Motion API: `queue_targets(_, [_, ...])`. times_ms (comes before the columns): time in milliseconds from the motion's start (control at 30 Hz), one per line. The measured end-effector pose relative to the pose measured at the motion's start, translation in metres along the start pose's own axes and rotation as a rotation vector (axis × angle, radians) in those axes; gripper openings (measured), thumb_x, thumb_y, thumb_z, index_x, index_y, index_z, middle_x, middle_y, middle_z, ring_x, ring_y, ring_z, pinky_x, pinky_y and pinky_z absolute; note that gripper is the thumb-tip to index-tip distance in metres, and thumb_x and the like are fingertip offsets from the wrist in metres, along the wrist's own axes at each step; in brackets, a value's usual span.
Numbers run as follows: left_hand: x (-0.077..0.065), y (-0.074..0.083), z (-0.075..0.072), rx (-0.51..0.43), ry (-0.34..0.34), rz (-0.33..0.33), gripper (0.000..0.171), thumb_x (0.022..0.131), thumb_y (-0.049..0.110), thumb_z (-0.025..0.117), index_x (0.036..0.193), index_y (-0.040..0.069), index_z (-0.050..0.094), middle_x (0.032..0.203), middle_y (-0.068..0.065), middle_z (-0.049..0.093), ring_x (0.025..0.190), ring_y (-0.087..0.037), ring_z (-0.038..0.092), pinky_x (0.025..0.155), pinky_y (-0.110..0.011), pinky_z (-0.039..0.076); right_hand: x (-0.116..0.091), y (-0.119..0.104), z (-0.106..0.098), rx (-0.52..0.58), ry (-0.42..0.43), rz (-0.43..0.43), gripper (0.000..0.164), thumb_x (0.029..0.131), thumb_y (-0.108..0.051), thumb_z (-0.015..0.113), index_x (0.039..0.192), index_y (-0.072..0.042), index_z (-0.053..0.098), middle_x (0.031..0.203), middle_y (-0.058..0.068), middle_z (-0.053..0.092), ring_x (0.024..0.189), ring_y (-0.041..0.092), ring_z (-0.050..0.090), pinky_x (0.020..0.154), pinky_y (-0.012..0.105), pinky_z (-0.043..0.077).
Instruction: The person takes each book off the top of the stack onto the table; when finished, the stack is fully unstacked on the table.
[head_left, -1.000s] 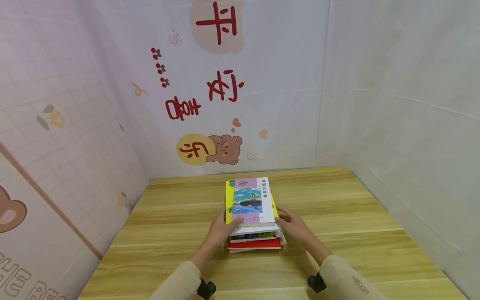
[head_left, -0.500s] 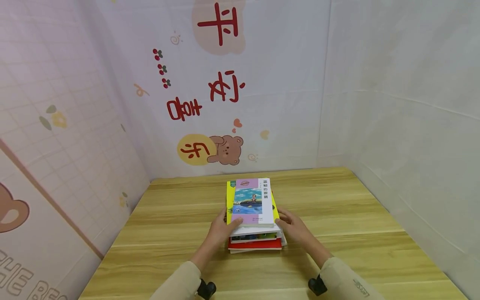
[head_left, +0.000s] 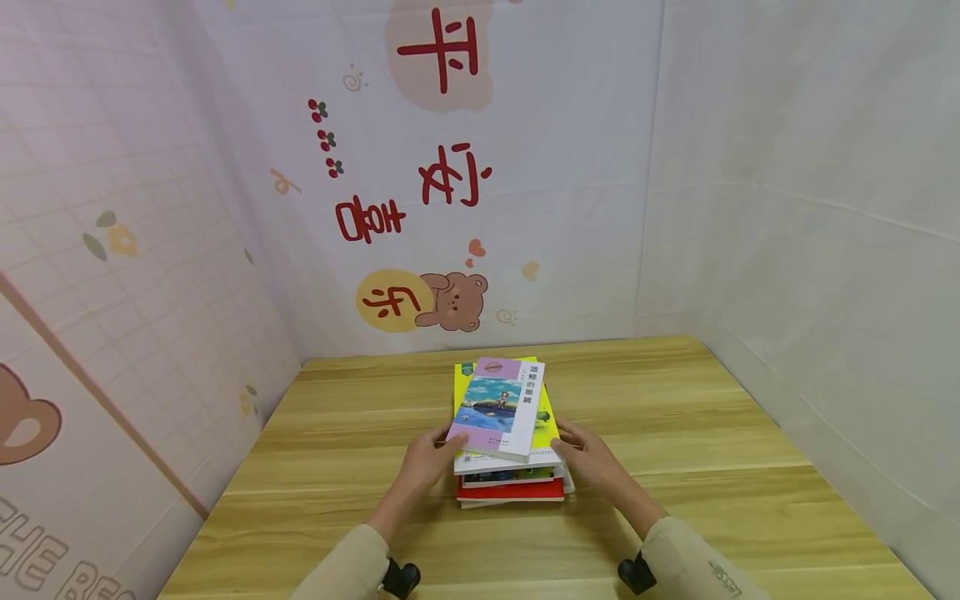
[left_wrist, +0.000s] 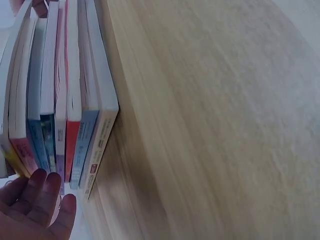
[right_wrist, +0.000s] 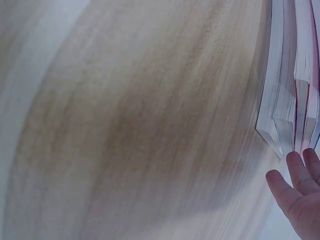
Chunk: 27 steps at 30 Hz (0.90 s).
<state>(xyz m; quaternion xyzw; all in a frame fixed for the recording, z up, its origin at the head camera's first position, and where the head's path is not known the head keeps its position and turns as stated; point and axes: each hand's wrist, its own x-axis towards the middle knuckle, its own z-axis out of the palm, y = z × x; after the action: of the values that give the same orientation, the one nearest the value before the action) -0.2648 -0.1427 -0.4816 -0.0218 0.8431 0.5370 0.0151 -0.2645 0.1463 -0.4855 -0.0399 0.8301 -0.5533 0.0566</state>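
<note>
Tabletop [head_left: 337, 442]: carries the whole stack, about midway between its left and right edges, well in from both.
Stack of books [head_left: 513, 477]: lies flat, edges not squared, lower covers jutting unevenly. Judged risk: a sideways push from one hand, unmatched by the other, could shear the layers or slide the lot toward a tabletop edge.
Yellow book [head_left: 546, 429]: directly under the top one. Could drag along if the covers cling.
Pink-and-white book [head_left: 498, 408]: topmost, askew, near end swung toward the tabletop's left edge. Could pivot further or slip off that side if pulled by one corner only.
Left grip [head_left: 427, 458]: thumb over that book's near left corner, fingers at the side; appears to pinch it, though underside contact is hidden. Loose hold could let the corner go.
Right grip [head_left: 592, 454]: fingers spread along the stack's right side. Too light a brace could let lower books shift.
</note>
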Motion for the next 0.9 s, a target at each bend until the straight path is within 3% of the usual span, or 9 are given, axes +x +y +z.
queue_targets(233, [-0.001, 0.002, -0.007, -0.014, 0.015, -0.032, 0.062, 0.095, 0.044, 0.065, 0.135, -0.002, 0.057, 0.114, -0.009, 0.065, 0.103, -0.024, 0.058, 0.089, -0.043, 0.052, -0.003, -0.003, -0.001, 0.012, 0.0, -0.008, 0.05, 0.101, -0.024, 0.058, 0.148, -0.01, 0.047, 0.141, 0.024, 0.051, 0.13, 0.043, 0.047, 0.103, 0.06, 0.039])
queue_targets(400, [0.0, 0.001, -0.014, -0.109, 0.009, -0.038, 0.054, 0.096, 0.033, 0.067, 0.133, -0.006, 0.057, 0.109, -0.011, 0.066, 0.097, -0.024, 0.06, 0.085, -0.043, 0.054, -0.004, -0.004, 0.0, 0.01, -0.007, 0.005, 0.052, 0.101, -0.027, 0.058, 0.15, -0.013, 0.046, 0.14, 0.023, 0.052, 0.129, 0.041, 0.048, 0.103, 0.059, 0.039])
queue_targets(600, [-0.002, -0.001, -0.023, -0.276, 0.018, 0.007, 0.043, 0.099, 0.011, 0.061, 0.132, -0.013, 0.051, 0.103, -0.018, 0.068, 0.082, -0.023, 0.066, 0.082, -0.047, 0.056, -0.005, -0.004, 0.001, -0.01, -0.005, 0.027, 0.054, 0.1, -0.031, 0.061, 0.15, -0.016, 0.046, 0.14, 0.02, 0.054, 0.127, 0.04, 0.05, 0.102, 0.059, 0.04])
queue_targets(700, [-0.005, -0.002, -0.028, -0.37, 0.007, 0.023, 0.042, 0.1, 0.004, 0.056, 0.133, -0.018, 0.045, 0.104, -0.023, 0.067, 0.08, -0.023, 0.068, 0.082, -0.048, 0.057, -0.005, -0.005, 0.001, -0.035, 0.013, 0.028, 0.054, 0.099, -0.031, 0.062, 0.149, -0.015, 0.048, 0.133, 0.017, 0.059, 0.12, 0.035, 0.055, 0.099, 0.055, 0.044])
queue_targets(900, [-0.01, -0.006, -0.04, -0.424, 0.022, 0.007, 0.038, 0.101, 0.003, 0.054, 0.133, -0.016, 0.044, 0.105, -0.021, 0.067, 0.081, -0.023, 0.068, 0.077, -0.041, 0.059, -0.005, -0.007, 0.002, -0.049, 0.023, 0.033, 0.055, 0.097, -0.028, 0.065, 0.148, -0.014, 0.049, 0.114, 0.007, 0.065, 0.098, 0.023, 0.058, 0.085, 0.042, 0.048])
